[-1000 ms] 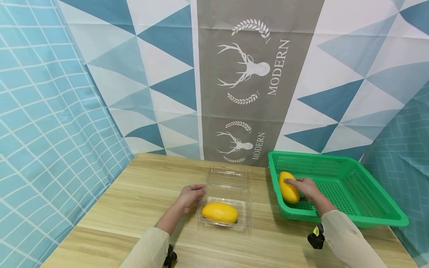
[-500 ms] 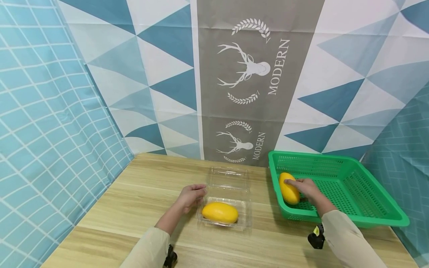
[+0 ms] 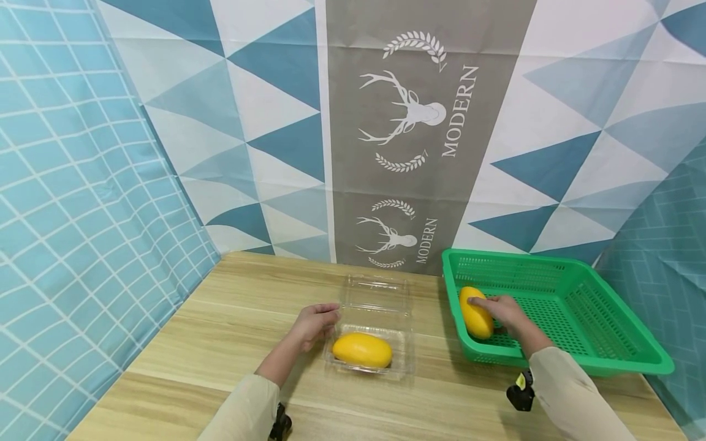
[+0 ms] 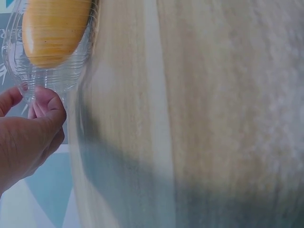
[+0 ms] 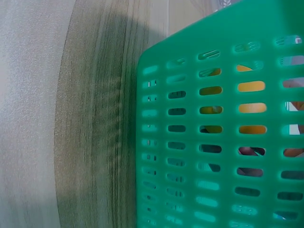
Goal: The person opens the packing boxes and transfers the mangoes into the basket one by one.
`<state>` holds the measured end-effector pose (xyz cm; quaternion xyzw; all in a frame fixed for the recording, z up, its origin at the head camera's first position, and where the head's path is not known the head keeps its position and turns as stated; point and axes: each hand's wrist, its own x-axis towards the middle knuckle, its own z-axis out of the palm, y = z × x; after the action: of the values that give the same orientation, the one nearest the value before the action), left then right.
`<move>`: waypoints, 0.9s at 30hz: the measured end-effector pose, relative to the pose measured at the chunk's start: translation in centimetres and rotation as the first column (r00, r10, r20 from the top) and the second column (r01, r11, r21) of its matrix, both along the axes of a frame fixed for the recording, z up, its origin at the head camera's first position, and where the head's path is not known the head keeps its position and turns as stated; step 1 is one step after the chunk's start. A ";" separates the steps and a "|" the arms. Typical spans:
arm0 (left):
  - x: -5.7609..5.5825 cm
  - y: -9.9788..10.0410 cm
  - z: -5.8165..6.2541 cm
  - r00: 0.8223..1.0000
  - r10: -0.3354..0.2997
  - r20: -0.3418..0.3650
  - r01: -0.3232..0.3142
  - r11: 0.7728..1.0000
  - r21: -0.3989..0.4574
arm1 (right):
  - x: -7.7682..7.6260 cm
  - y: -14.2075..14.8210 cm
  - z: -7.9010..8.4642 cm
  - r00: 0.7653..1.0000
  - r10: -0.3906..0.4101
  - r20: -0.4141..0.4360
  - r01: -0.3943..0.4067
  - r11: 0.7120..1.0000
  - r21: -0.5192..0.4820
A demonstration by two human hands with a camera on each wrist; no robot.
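A clear plastic clamshell box (image 3: 405,352) lies on the table with its lid folded back, and a yellow mango (image 3: 361,350) rests in its base. My left hand (image 3: 315,324) is at the box's left side. In the left wrist view, the fingertips (image 4: 45,97) pinch the edge of the box at the mango's end. My right hand (image 3: 504,311) reaches into the green plastic basket (image 3: 609,352) and grips a second mango (image 3: 475,313) near its left wall. Through the basket's slots, the right wrist view shows parts of this mango (image 5: 251,108); most of the hand is hidden there.
The wooden table (image 3: 220,343) meets a patterned cloth backdrop (image 3: 287,122) right behind the lid and basket. A light-blue checked cloth (image 3: 83,184) hangs along the left. The basket's raised rim surrounds the right hand.
The mango in my right hand has sunk slightly lower in the basket, the hand moving only a little with it. My left hand and the box have stayed in place.
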<state>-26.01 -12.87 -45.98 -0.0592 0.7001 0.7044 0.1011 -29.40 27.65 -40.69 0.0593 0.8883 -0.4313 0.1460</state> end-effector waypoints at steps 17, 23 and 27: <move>0.2 -0.1 0.1 1.000 -0.007 0.002 0.007 1.000 0.013 | -0.2 0.0 0.1 1.000 0.010 0.029 -0.009 1.000 -0.012; 0.1 -0.1 0.1 1.000 -0.005 0.002 0.005 1.000 0.022 | -0.2 -0.1 -0.1 0.999 0.017 0.035 -0.017 1.000 -0.009; 0.1 -0.1 0.0 1.000 -0.010 -0.002 0.010 1.000 0.014 | -0.2 0.0 -0.3 0.999 0.021 0.047 -0.021 1.000 -0.006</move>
<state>-25.89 -13.00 -46.01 -0.0543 0.6954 0.7089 0.1041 -29.60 27.68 -41.00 0.0598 0.8840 -0.4308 0.1717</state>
